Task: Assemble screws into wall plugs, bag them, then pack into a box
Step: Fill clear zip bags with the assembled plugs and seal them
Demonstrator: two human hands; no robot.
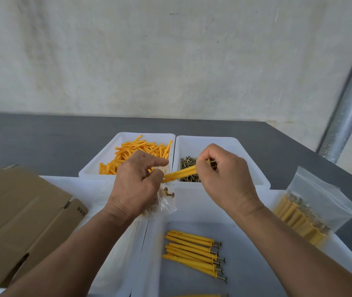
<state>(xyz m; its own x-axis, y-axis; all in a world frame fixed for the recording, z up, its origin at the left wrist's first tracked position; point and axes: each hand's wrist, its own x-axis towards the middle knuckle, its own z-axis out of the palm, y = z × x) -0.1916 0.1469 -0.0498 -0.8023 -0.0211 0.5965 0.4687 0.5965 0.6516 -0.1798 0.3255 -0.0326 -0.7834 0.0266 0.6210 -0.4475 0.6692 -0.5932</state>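
bagging seems in hand: bag (pixel 167 203) pinched by left hand (pixel 137 183), plug (pixel 180 174) gripped by right hand (pixel 224 174); its tip must be guided in.

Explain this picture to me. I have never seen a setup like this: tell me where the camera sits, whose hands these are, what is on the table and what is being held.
There is no machine here. A person wears a camera on the head, so you look forward and down at their own two bare hands.

On the grey table stand two white trays at the back. The left tray holds loose yellow wall plugs and the right tray holds screws. A nearer tray holds finished plugs with screws already in them. A flat cardboard box lies on the left and a filled bag on the right.

The left hand pinches a clear bag. The right hand grips a yellow plug, its tip pointing at the bag's mouth.
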